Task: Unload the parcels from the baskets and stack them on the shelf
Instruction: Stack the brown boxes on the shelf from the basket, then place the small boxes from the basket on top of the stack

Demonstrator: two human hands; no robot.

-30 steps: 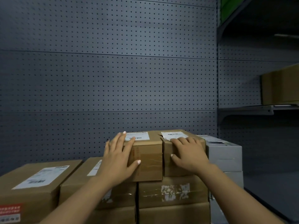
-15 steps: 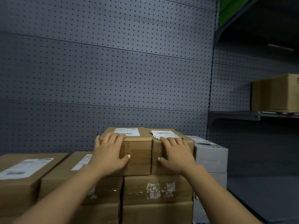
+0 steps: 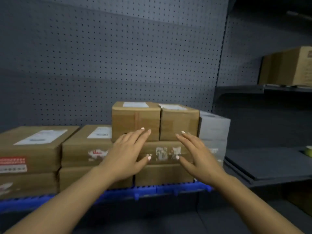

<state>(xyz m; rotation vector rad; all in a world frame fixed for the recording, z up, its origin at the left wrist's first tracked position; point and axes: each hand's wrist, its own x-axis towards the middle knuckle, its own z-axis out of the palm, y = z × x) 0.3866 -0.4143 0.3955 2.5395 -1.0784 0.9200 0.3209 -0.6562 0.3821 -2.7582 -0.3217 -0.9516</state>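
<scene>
Left hand [image 3: 128, 152] and right hand [image 3: 198, 155] are both raised in front of the parcel stack, fingers straight and loosely spread, holding nothing; contact with the cardboard cannot be told. Two small brown parcels, left one [image 3: 135, 121] and right one [image 3: 179, 123], sit side by side, touching, on top of the stacked boxes on the blue-edged shelf [image 3: 168, 190]. A grey box [image 3: 214, 127] stands just to their right.
</scene>
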